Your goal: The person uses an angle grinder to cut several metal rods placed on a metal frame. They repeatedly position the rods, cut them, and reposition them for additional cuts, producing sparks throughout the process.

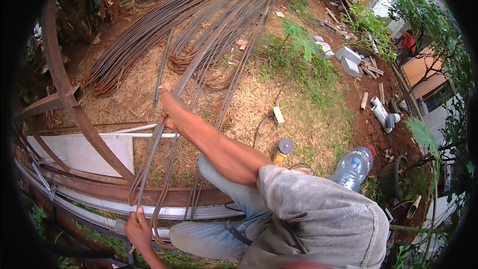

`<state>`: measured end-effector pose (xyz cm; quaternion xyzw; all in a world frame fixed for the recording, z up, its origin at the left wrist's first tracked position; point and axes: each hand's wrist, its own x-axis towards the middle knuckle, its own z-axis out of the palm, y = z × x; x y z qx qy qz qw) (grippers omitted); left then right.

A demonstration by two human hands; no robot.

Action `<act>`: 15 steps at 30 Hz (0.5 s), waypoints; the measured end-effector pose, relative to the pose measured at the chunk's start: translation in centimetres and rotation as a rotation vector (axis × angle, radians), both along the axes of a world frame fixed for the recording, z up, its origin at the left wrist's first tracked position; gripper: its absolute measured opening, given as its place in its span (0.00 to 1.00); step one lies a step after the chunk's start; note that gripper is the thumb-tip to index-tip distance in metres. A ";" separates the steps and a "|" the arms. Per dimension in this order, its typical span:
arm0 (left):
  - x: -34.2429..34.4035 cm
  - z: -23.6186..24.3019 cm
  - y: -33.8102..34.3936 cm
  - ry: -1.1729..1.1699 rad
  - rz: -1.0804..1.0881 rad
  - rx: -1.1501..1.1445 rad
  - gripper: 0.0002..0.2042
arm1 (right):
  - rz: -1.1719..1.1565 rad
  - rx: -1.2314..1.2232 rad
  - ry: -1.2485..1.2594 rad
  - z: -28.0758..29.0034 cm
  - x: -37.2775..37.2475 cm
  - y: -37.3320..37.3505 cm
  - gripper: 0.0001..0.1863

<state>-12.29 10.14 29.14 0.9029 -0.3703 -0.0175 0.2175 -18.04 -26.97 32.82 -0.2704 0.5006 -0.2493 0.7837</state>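
Note:
Long, thin steel rods [149, 154], folded into narrow loops at their near ends, run from the lower left toward the far piles. My right hand [172, 110] reaches across with its fingers curled round some of these rods, partway along them. Lower left, my left hand [138, 228] is closed on a rod close to the looped ends, thumb lying along it. A short grey-green bar [163, 69] lies just beyond my right hand; whether my fingers touch it I cannot tell. Other looped rods [169, 179] pass beside my knees.
Large rod bundles [144, 45] spread over dry grass. Brown steel beams [74, 104] and a white board [84, 154] stand at left. Near my right side are an angle grinder [284, 150], a yellowish block [278, 115] and a big clear bottle [352, 168]. White blocks [348, 61] lie farther off.

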 end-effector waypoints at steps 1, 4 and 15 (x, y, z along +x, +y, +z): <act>0.0 0.0 0.0 -0.003 0.009 0.020 0.28 | -0.001 0.012 -0.006 -0.2 0.1 -0.1 0.38; 0.1 0.2 -0.3 -0.025 0.009 0.045 0.27 | -0.001 0.027 -0.039 -0.8 0.3 -0.7 0.38; 0.6 3.3 0.4 -0.280 -0.071 0.109 0.25 | 0.007 0.099 -0.090 -3.7 1.6 0.2 0.34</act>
